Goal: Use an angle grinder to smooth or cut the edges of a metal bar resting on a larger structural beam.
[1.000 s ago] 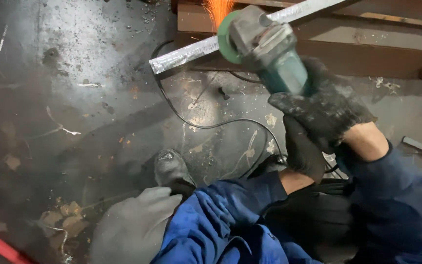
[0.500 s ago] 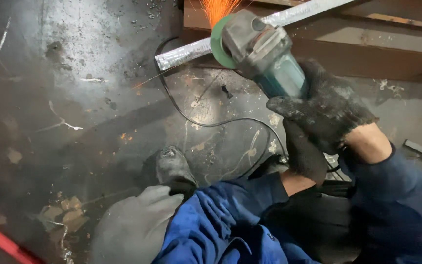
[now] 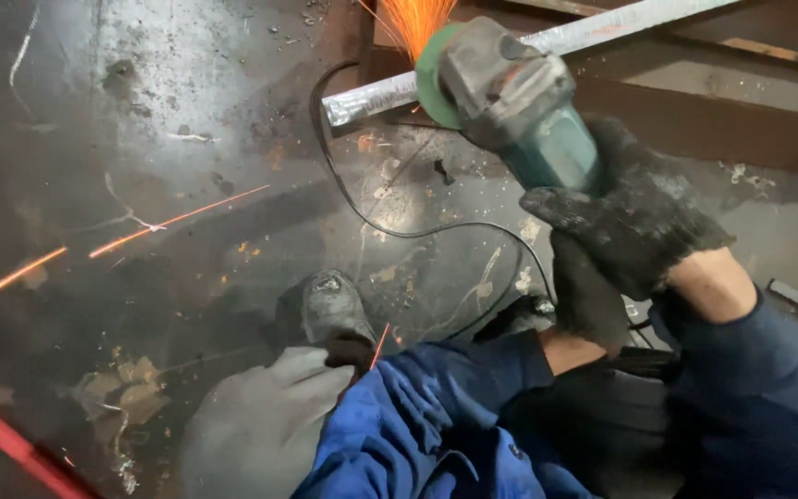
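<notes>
Above the floor, your right hand [image 3: 634, 217] and left hand [image 3: 588, 296] clench the angle grinder [image 3: 510, 102]; its disc meets the steel bar [image 3: 547, 42] up-left; bar runs left-right.

Sparks [image 3: 413, 23] now spray wider above the hands, and bright streaks [image 3: 173, 222] have newly shot across the floor [image 3: 140, 139] to their left.

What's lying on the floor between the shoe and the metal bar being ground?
In the head view, a black cord loops across the stained floor between the shoe and the bar.
</notes>
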